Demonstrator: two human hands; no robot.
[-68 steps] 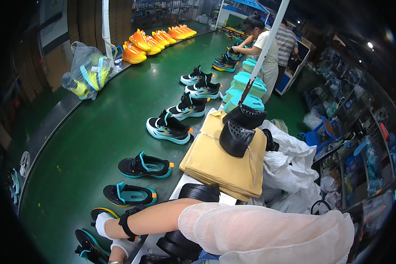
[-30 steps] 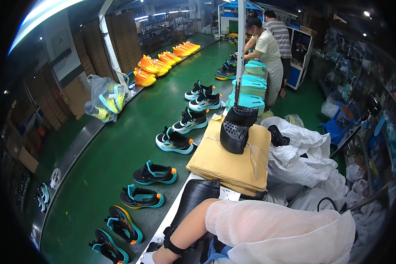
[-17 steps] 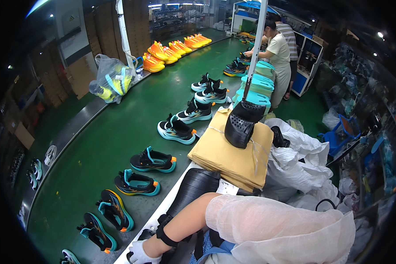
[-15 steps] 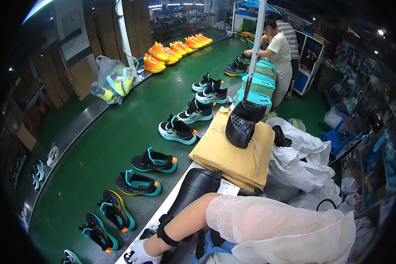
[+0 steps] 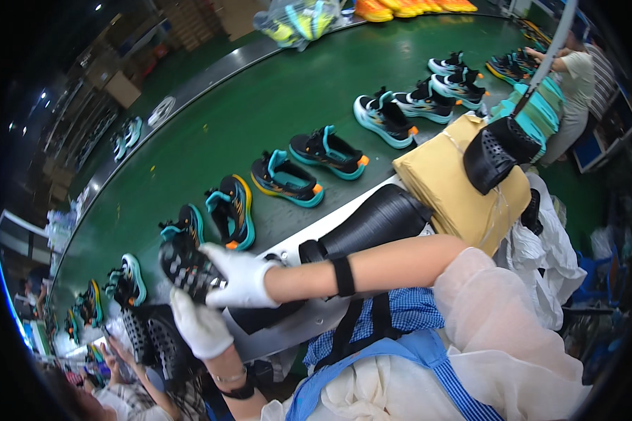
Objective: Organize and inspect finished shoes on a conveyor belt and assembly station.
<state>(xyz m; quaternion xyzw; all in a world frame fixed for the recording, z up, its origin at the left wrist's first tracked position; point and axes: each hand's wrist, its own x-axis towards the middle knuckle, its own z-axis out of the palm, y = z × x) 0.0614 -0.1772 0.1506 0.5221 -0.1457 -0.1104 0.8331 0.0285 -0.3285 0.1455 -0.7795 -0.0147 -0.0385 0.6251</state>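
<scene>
My right hand (image 5: 242, 278), in a white glove, grips a black piece with pale patches (image 5: 185, 268); motion blurs it and its kind is unclear. My left hand (image 5: 199, 326), also gloved, closes on its lower end. Just behind the piece, a black and teal running shoe (image 5: 189, 223) is partly covered. Beside it stands another running shoe with a yellow sole edge (image 5: 233, 210). Below my right forearm and beyond it lies a ribbed black rounded form (image 5: 376, 223) on the white bench edge.
The green conveyor belt (image 5: 211, 151) carries several more running shoes (image 5: 326, 152). A yellow paper stack (image 5: 463, 186) bears a perforated black plastic piece (image 5: 495, 158) at right. Dark perforated pieces (image 5: 151, 337) hang at lower left. Co-workers (image 5: 576, 88) stand far right; another person (image 5: 119, 393) is lower left.
The view has swung left and down. My left hand has come into view, and both hands are now on the black piece. My right hand was lower, by the bench edge.
</scene>
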